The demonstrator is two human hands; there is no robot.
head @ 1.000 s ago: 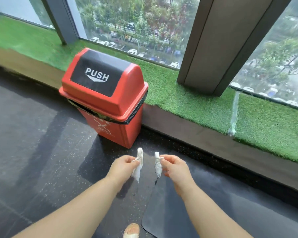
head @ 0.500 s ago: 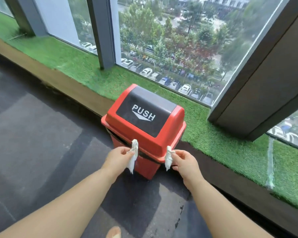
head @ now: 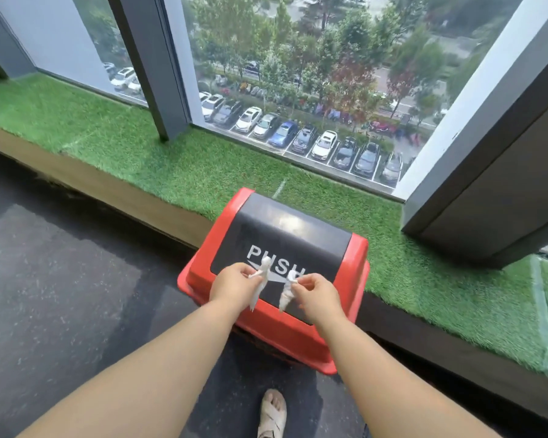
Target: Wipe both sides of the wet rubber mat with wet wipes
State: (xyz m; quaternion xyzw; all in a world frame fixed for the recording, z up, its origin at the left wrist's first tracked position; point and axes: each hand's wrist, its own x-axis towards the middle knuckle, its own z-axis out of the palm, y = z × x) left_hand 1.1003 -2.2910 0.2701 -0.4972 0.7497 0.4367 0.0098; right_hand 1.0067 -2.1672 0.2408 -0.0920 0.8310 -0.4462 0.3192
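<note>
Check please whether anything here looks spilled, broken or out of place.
Nothing stands out. The red bin stands upright beside the grass ledge. The left hand pinches the left wipe and the right hand the right wipe, both over the black flap.

The floor (head: 60, 295) is dark and speckled, with a pale sheen across its 9 o'clock side. A red push-lid bin (head: 276, 324) stands on it at the middle of the view, and a sandalled foot (head: 272, 412) is planted at 6 o'clock, near the bin's front. The bin's back is just beside a raised ledge (head: 108, 188). The ledge's wooden face meets the floor from 9 o'clock to 4 o'clock, and artificial grass (head: 171, 165) covers its top.
</note>
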